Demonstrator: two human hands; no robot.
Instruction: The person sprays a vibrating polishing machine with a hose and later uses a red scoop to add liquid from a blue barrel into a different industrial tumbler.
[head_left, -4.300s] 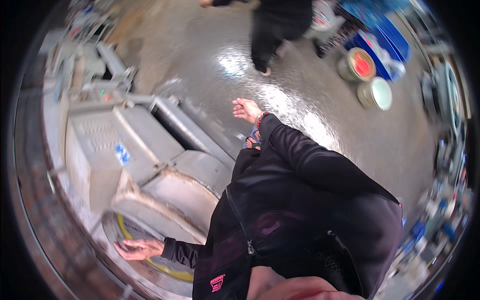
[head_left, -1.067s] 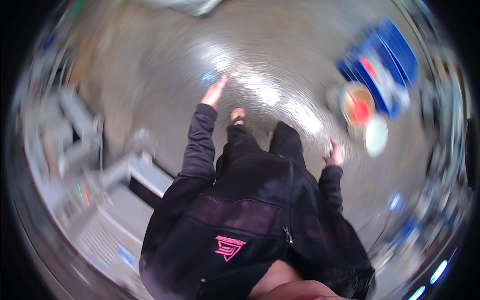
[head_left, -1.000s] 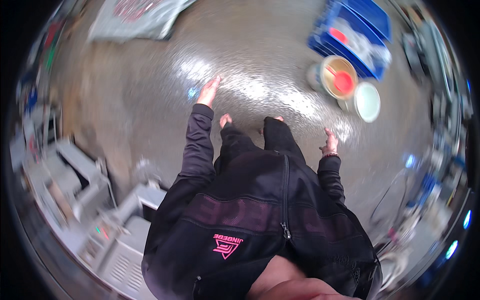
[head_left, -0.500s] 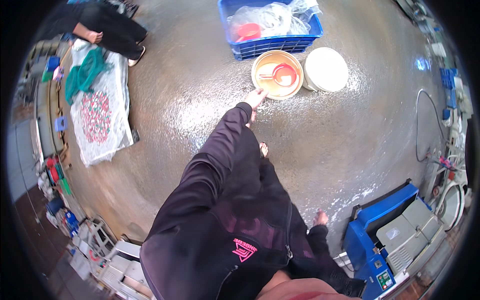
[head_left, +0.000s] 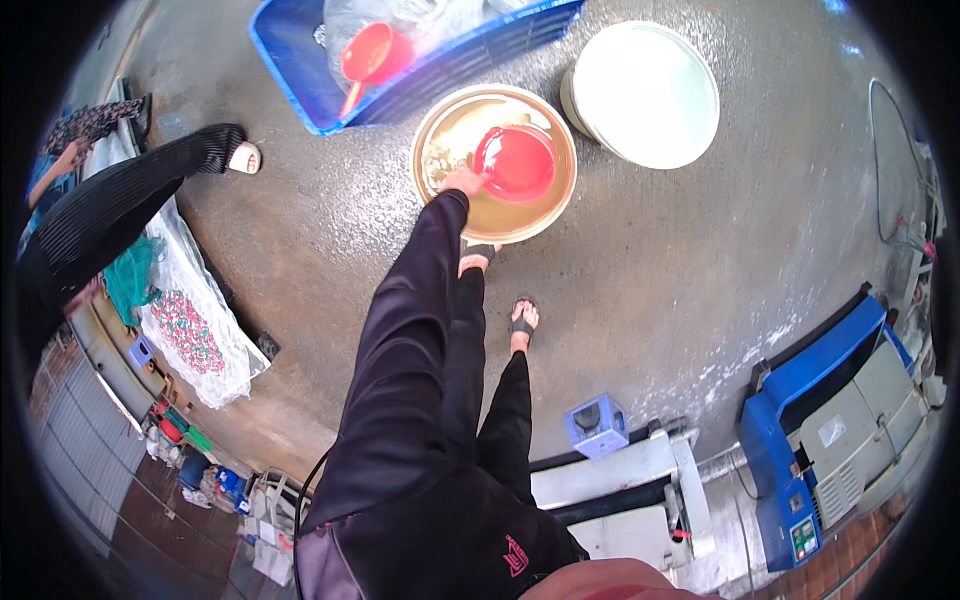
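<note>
My left hand [head_left: 461, 182] reaches out at the end of a black sleeve to a round tan basin [head_left: 432, 138] of murky water on the wet concrete floor. Its fingers are closed on the handle of a red plastic scoop [head_left: 516, 162] that sits inside the basin, over the water. My right hand is out of sight. My feet in sandals [head_left: 521, 319] stand just below the basin.
A blue crate [head_left: 300, 75] behind the basin holds a clear bag and a second red scoop [head_left: 370, 55]. A white round basin [head_left: 645, 95] stands to the right. Another person in black [head_left: 95, 215] bends at the left by patterned cloths [head_left: 190, 335]. Blue-grey machines [head_left: 830, 435] and a small blue box [head_left: 597, 425] sit lower right.
The view has swung from the machines to the basins. My left arm has stretched forward and its hand has reached the red scoop in the tan basin; my right hand has left the picture.
</note>
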